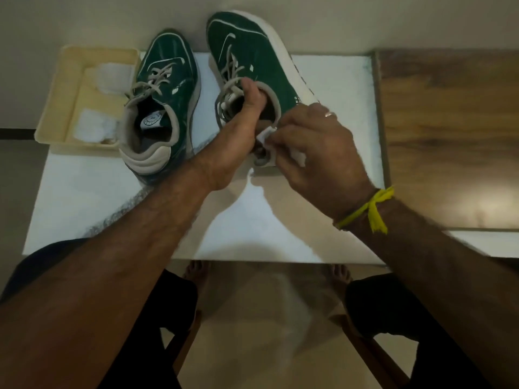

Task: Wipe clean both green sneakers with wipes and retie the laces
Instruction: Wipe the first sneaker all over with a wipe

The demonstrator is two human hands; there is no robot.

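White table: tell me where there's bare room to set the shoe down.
Bare patches: the white table near edge in front of the left shoe, and the strip right of the held shoe. Crowded: far left, around the tray.

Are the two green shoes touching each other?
Apart. The head view shows a strip of white table between the left green sneaker and the right green sneaker, held by the left hand.
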